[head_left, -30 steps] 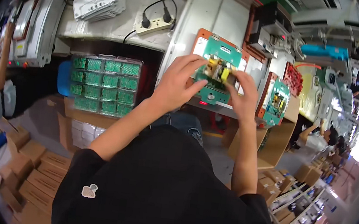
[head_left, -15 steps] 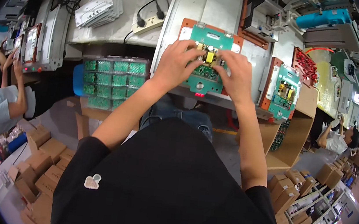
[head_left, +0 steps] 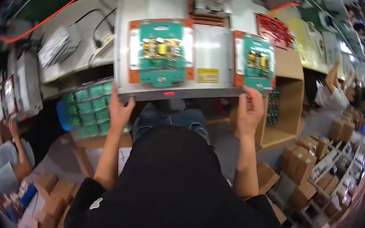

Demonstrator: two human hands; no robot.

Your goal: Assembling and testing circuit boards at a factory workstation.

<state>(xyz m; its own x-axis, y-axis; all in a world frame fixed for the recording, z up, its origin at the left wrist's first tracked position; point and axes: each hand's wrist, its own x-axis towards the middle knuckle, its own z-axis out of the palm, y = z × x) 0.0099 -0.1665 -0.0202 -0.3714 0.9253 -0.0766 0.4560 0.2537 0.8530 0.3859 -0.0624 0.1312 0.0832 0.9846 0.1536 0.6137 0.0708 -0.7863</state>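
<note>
A green fixture plate [head_left: 162, 73] lies on an orange-brown base, holding a circuit board [head_left: 161, 51] with a yellow component at its middle. My left hand [head_left: 119, 113] is at the machine's left front corner, thumb and fingers apart, with nothing in it. Below a second green fixture [head_left: 258, 83], my right hand [head_left: 250, 115] is at the front edge, its fingers loosely bent and thumb apart. I see nothing held in it. That fixture carries another circuit board [head_left: 258, 61]. Blur hides whether either hand touches the edge.
Stacked green circuit boards in clear trays [head_left: 88, 108] stand at the left. A cardboard box [head_left: 284, 112] is at the right, below a pile of red parts [head_left: 275, 31]. Cables and a power strip [head_left: 105, 44] lie back left. Co-workers sit on both sides.
Both hands have left the circuit board on the nearer-middle fixture and come back to the machine's front edge, farther apart. The whole view has turned, shifting the machine leftward.
</note>
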